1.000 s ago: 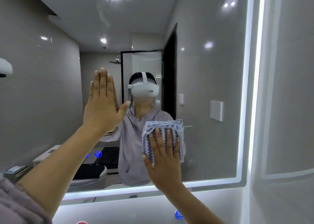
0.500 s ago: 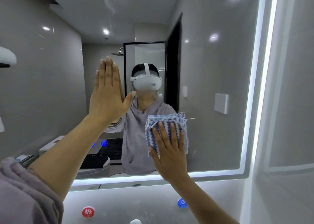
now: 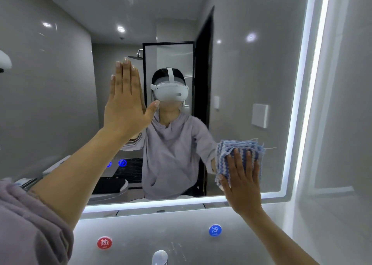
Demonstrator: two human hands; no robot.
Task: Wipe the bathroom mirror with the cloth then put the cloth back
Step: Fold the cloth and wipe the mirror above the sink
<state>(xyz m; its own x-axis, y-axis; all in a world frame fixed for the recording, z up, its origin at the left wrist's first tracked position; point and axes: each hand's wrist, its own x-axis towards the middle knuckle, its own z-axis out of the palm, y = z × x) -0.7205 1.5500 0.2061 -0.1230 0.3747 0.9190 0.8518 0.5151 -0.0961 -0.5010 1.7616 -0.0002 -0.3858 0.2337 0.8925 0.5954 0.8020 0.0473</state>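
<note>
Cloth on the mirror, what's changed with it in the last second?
The right hand slid the cloth rightward across the mirror, toward its lit right edge. It still presses the cloth flat; the left hand stayed flat on the glass.

a round red sticker point(image 3: 104, 242) on the grey wall panel point(image 3: 161, 228), below the lower edge of the mirror point(image 3: 251, 73) and toward the left, bears the white character 热; a round blue sticker point(image 3: 215, 230) farther right bears 冷; the line under each is too small to read
</note>
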